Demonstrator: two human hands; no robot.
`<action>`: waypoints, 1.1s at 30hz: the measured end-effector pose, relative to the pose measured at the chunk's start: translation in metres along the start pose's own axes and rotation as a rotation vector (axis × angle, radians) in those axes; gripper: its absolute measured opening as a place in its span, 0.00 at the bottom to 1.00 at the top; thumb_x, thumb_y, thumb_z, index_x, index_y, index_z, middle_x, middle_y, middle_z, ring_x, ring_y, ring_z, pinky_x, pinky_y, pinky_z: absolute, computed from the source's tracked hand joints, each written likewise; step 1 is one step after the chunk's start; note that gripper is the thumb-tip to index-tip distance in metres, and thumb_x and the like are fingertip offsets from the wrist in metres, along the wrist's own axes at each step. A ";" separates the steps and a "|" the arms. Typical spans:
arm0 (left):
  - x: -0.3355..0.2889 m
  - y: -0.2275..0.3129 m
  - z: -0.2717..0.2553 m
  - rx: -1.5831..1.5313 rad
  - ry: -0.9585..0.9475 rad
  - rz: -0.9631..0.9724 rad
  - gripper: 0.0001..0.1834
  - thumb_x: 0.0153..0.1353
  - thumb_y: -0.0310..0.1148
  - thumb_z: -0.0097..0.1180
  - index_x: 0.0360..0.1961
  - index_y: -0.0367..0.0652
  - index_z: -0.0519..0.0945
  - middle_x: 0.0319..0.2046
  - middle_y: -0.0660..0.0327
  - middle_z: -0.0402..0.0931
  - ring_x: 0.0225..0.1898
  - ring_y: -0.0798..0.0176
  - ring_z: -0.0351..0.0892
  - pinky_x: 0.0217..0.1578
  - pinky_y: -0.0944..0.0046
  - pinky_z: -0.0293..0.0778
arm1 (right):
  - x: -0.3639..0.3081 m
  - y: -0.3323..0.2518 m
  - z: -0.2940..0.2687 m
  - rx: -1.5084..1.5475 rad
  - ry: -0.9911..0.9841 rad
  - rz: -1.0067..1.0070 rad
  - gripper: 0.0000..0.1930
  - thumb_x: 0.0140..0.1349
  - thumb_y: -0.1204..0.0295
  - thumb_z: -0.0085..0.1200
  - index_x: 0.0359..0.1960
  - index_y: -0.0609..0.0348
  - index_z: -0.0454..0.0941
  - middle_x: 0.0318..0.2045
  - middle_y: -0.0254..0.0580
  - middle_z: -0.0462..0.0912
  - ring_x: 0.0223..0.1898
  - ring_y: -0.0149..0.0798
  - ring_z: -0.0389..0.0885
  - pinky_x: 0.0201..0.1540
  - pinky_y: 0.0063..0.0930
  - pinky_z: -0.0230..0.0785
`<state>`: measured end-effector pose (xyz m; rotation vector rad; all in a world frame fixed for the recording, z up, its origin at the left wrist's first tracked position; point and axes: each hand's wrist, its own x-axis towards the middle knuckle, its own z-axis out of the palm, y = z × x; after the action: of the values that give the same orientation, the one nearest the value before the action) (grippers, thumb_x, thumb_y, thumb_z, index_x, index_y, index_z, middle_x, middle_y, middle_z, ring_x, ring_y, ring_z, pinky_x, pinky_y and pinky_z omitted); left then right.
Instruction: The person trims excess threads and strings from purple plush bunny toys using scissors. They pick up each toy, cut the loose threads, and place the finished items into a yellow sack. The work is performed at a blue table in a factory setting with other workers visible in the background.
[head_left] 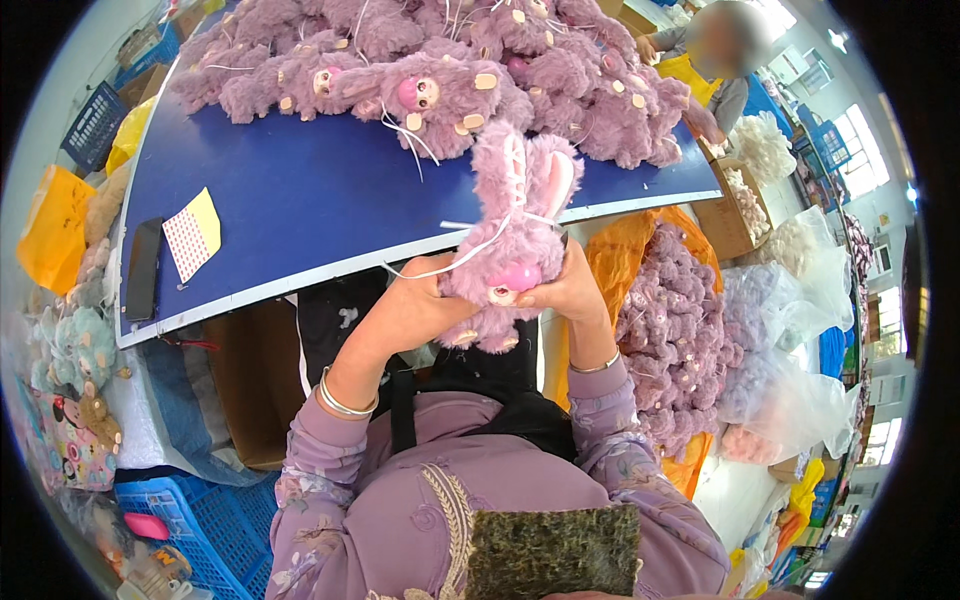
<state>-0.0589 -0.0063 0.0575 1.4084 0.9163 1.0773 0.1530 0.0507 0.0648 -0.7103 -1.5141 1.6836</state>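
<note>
2 hands, left hand and right hand, clasp 1 purple plush toy above blue table.

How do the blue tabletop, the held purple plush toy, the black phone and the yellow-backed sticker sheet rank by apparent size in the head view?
1. Blue tabletop, by far the largest.
2. Purple plush toy held in both hands, though it is nearer the camera, which enlarges it.
3. Black phone and sticker sheet look about alike; no ranking between them.
</note>
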 end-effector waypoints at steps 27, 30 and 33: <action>0.025 -0.024 0.017 0.078 -0.036 -0.027 0.13 0.54 0.32 0.62 0.40 0.39 0.81 0.32 0.67 0.79 0.31 0.76 0.74 0.32 0.72 0.71 | -0.054 -0.029 -0.047 -0.526 0.357 0.113 0.33 0.40 0.63 0.73 0.48 0.64 0.75 0.41 0.43 0.82 0.42 0.35 0.81 0.46 0.32 0.77; 0.032 0.004 -0.031 0.202 0.099 -0.005 0.10 0.57 0.32 0.60 0.39 0.39 0.81 0.33 0.66 0.78 0.34 0.76 0.74 0.34 0.73 0.72 | -0.094 -0.067 -0.125 -0.809 0.881 0.351 0.30 0.47 0.59 0.68 0.49 0.64 0.76 0.36 0.49 0.83 0.39 0.43 0.84 0.42 0.33 0.78; 0.050 0.015 -0.078 0.323 0.286 0.092 0.10 0.58 0.29 0.59 0.40 0.38 0.80 0.35 0.67 0.78 0.36 0.75 0.74 0.38 0.73 0.72 | -0.160 -0.059 -0.247 -1.287 0.985 0.279 0.29 0.50 0.61 0.66 0.48 0.70 0.75 0.38 0.51 0.83 0.41 0.40 0.83 0.43 0.30 0.76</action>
<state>-0.1194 0.0621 0.0786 1.5962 1.2873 1.2635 0.4534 0.0610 0.0740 -2.0600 -1.5619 0.0902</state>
